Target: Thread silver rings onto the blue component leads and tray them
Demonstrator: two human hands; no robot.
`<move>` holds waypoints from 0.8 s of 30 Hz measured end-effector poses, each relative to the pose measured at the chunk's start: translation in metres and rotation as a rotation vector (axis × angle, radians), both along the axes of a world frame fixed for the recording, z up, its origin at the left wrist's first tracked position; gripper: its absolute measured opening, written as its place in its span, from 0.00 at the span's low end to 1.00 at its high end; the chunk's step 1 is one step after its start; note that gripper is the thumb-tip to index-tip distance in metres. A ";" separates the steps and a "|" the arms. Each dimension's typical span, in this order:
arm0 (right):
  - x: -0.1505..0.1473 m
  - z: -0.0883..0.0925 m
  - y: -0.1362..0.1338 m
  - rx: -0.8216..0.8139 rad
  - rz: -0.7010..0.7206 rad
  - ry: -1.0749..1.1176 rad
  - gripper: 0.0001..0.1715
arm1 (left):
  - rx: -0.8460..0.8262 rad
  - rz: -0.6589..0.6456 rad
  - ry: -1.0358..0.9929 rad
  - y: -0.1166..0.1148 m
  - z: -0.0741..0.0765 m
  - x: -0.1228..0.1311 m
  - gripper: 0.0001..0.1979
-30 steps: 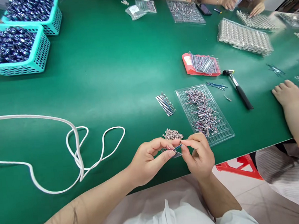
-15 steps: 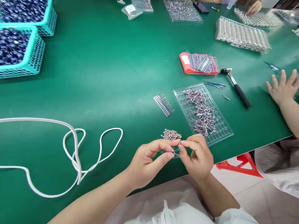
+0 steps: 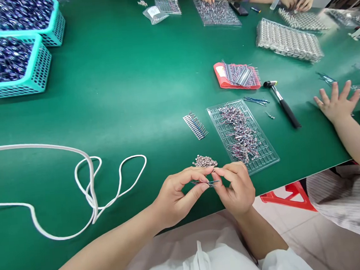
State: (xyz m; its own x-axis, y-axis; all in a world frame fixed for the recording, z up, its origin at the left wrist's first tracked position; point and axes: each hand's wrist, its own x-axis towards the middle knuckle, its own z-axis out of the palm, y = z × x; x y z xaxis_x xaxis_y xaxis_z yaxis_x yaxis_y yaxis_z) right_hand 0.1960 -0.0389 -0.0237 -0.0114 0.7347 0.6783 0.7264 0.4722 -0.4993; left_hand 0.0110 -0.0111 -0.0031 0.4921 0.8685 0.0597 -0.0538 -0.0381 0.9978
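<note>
Over the green worktop's (image 3: pixel 127 93) near edge, left hand (image 3: pixel 175 195) and right hand (image 3: pixel 237 188) pinch a tiny blue wire-legged part (image 3: pixel 210 183): seemingly light and bendable, best held by its body.

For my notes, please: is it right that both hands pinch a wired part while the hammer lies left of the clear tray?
No, the head view shows the hammer right of the clear tray; left hand and right hand pinch the wired part.

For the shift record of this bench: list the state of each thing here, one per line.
left hand: pinches wired part
right hand: pinches it too
wired part: held between both hands
clear tray: flat, partly filled
hammer: lying flat, unheld
near basket: full
white cable: looped, slack
</note>
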 end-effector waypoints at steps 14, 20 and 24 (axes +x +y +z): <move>0.003 -0.006 -0.002 -0.213 0.183 0.314 0.11 | -0.421 0.144 -0.117 0.002 0.004 0.005 0.10; 0.005 -0.007 -0.002 -0.292 0.213 0.435 0.07 | -0.456 0.199 -0.074 0.004 0.006 0.009 0.12; 0.004 -0.006 -0.001 -0.304 0.235 0.431 0.07 | -0.459 0.215 -0.075 0.003 0.007 0.009 0.11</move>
